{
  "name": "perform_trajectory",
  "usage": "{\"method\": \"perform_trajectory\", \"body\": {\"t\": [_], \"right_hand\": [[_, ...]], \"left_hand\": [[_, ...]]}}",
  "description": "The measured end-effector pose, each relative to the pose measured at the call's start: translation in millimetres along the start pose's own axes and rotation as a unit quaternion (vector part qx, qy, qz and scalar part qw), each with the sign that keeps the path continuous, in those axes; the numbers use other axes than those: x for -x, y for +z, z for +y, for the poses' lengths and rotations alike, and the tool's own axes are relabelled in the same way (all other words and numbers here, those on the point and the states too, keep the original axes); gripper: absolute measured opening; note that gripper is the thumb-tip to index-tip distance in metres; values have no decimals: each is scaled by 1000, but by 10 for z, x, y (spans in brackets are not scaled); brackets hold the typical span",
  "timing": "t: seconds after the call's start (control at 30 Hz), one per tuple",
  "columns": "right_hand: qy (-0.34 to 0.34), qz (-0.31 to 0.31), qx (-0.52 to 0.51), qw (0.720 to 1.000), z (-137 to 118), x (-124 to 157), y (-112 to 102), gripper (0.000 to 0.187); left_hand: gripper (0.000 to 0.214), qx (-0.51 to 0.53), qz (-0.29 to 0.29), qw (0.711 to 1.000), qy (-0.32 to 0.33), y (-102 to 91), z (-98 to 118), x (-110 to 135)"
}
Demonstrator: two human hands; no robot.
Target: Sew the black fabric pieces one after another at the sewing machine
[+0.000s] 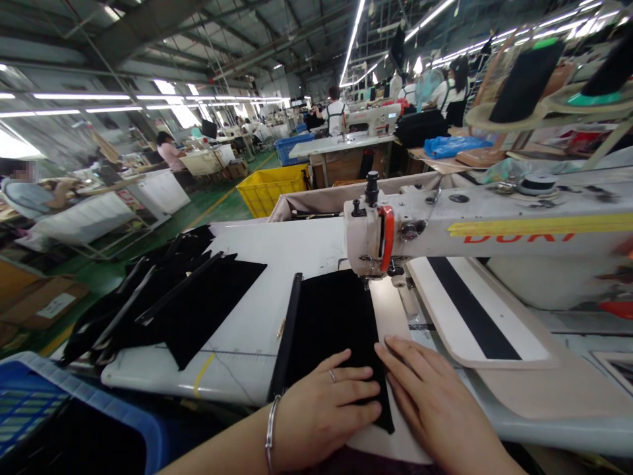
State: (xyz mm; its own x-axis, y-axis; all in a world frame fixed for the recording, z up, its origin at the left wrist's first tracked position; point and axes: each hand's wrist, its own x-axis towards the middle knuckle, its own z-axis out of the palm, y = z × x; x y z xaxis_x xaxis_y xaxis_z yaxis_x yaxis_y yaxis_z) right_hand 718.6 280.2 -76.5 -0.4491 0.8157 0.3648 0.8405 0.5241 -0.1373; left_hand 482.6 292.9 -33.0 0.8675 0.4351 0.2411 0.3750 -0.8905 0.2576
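A black fabric panel (331, 323) lies on the sewing table, its far right corner at the needle of a white sewing machine (368, 237). Along the panel's left side runs a dark stiff strip (293, 323). My left hand (331, 409) rests on the panel with fingers spread, a ring and a bracelet on it. Under the panel's right edge shows a pale beige piece (390, 316). My right hand (430, 389) lies flat there, fingers stretched out, its fingertips at the black panel's edge.
More black panels with strips (212, 303) are piled on the table's left. A blue basket (84, 389) holding dark material stands at lower left. Beyond the table is a yellow crate (274, 188). Thread cones (527, 82) stand at upper right. Several people work farther off.
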Motion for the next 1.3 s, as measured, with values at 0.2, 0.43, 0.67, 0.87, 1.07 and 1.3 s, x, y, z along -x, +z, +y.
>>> {"method": "perform_trajectory", "body": {"t": [0.2, 0.43, 0.67, 0.87, 1.07, 1.3], "right_hand": [[-7, -13, 3, 1000, 30, -20, 1, 51], [-18, -15, 20, 1000, 73, -50, 36, 51], [-32, -8, 21, 999, 116, -106, 40, 51], [-27, -7, 12, 1000, 146, -205, 30, 51], [-12, -19, 7, 1000, 180, -330, 21, 45], [3, -2, 10, 1000, 246, -520, 69, 41]], "left_hand": [[28, 10, 3, 1000, 0, -11, -150, -71], [25, -10, 14, 1000, -11, 48, -305, -173], [23, -40, 7, 999, -16, 48, -533, -334], [25, -52, 3, 999, -13, 9, -754, -478], [28, -34, -3, 999, -30, 8, -964, -589], [27, -22, 4, 998, -61, 5, -1168, -717]]}}
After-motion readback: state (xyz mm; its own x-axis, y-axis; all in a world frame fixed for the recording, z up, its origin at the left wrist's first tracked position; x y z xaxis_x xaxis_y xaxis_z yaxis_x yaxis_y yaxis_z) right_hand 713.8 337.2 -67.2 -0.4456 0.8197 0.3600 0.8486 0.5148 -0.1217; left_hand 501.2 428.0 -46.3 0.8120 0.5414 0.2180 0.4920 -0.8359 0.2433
